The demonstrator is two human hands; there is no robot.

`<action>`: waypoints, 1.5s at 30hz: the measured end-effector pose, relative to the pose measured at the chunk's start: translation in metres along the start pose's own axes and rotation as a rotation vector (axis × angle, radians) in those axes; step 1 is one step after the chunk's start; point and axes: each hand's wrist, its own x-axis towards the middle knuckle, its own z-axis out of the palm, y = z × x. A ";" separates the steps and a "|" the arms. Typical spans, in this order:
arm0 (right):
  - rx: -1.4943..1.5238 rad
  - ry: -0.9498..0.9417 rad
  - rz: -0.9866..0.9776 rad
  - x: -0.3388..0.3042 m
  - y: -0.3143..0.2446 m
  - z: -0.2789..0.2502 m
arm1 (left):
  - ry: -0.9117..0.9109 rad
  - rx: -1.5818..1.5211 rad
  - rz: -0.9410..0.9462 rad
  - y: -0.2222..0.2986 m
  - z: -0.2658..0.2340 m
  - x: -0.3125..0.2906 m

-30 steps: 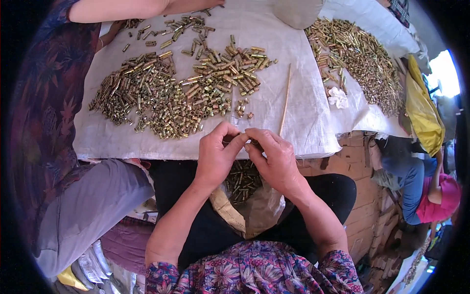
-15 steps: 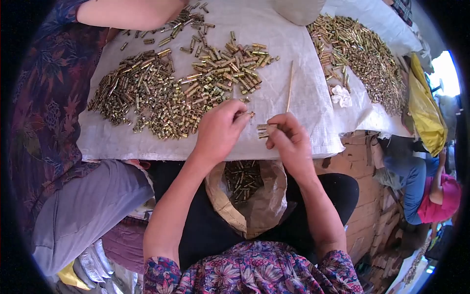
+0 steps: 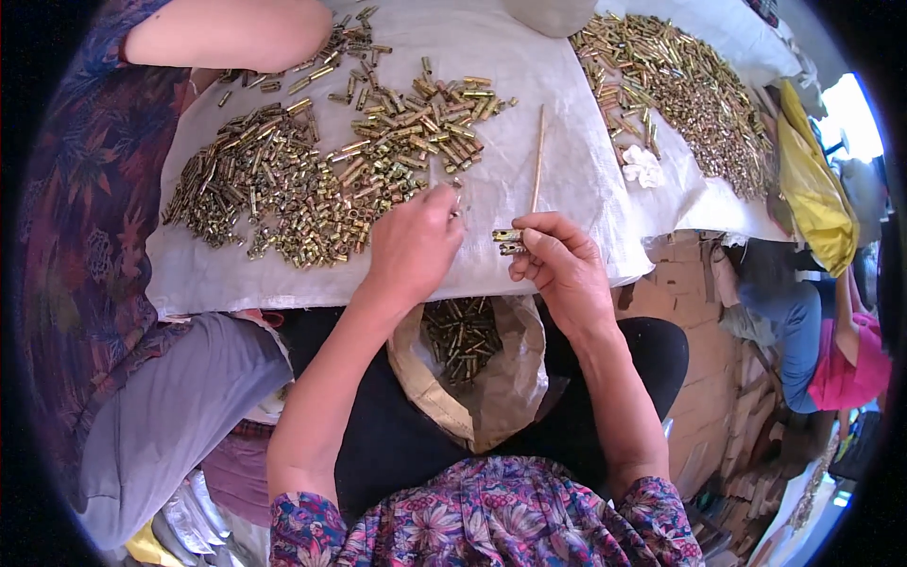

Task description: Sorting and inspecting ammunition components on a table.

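Note:
My right hand point(image 3: 564, 260) pinches a few short brass-coloured metal tubes point(image 3: 508, 236) between thumb and fingers, their ends pointing left. A thin wooden stick point(image 3: 539, 156) reaches up from behind this hand over the white sheet; whether the fingers touch it I cannot tell. Facing it, my left hand point(image 3: 413, 244) is closed, fingertips curled together beside a loose heap of the same kind of tubes point(image 3: 359, 189). Something small and shiny shows at its fingertips, too little to make out. In my lap, below both hands, stands an open paper sack point(image 3: 433, 387) with dark metal tubes point(image 3: 463, 340) inside.
The white woven sheet point(image 3: 501, 274) covers the work surface. Another tube heap point(image 3: 690, 94) lies at far right, near a crumpled white scrap point(image 3: 642, 166). A co-worker's arm point(image 3: 227, 33) reaches in at upper left. A person in pink point(image 3: 850, 359) sits at right.
My left hand has drawn back slightly left and turned, its fingertips farther from the tubes in my right hand. Those tubes have tilted to show their open ends. The whole view has shifted a little.

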 end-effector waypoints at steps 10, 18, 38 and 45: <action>-0.273 -0.093 -0.061 -0.018 0.011 0.010 | -0.161 -1.317 -0.359 0.004 -0.019 -0.054; -0.069 -0.133 0.017 -0.022 0.023 0.010 | -0.158 -1.432 -0.342 0.001 -0.017 -0.061; -0.092 -0.125 0.046 -0.028 0.034 0.013 | -0.230 -1.513 -0.356 -0.008 -0.011 -0.069; 0.123 -0.318 0.227 -0.038 0.019 0.012 | -0.455 -1.712 -0.281 -0.003 -0.010 -0.076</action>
